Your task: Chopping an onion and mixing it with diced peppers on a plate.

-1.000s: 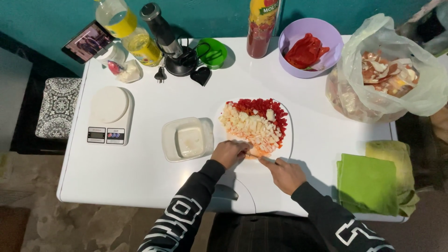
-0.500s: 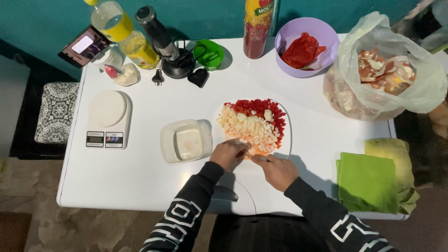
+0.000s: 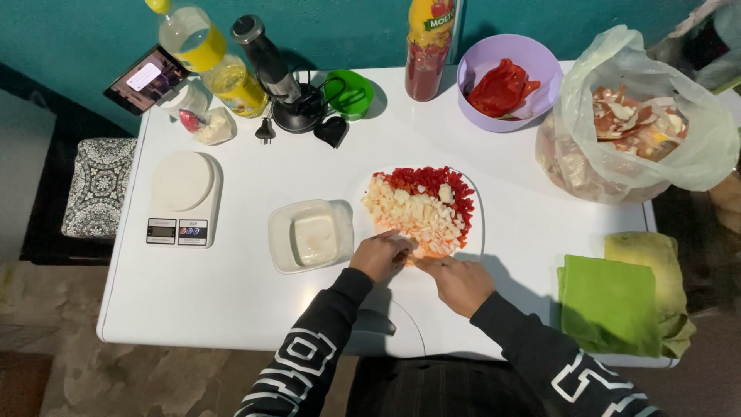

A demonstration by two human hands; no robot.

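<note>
The orange piece (image 3: 427,251) lies at the near edge of the white cutting board (image 3: 480,232), pinned under the fingertips of the left hand (image 3: 380,255). The right hand (image 3: 461,282) is closed around something at the same spot, apparently a knife handle; the blade itself cannot be made out. Compared with a second ago, both hands sit in the same place on the board and the piece looks much the same, which suggests that cutting continues with small strokes. Just beyond the hands lies the heap of pale cubes (image 3: 413,212), with the diced red pieces (image 3: 432,181) on its far side. Left of the board stands a clear tub (image 3: 309,235); further left, a kitchen scale (image 3: 184,197). Far right: a purple bowl (image 3: 471,73) and a bag of peelings (image 3: 641,123).
</note>
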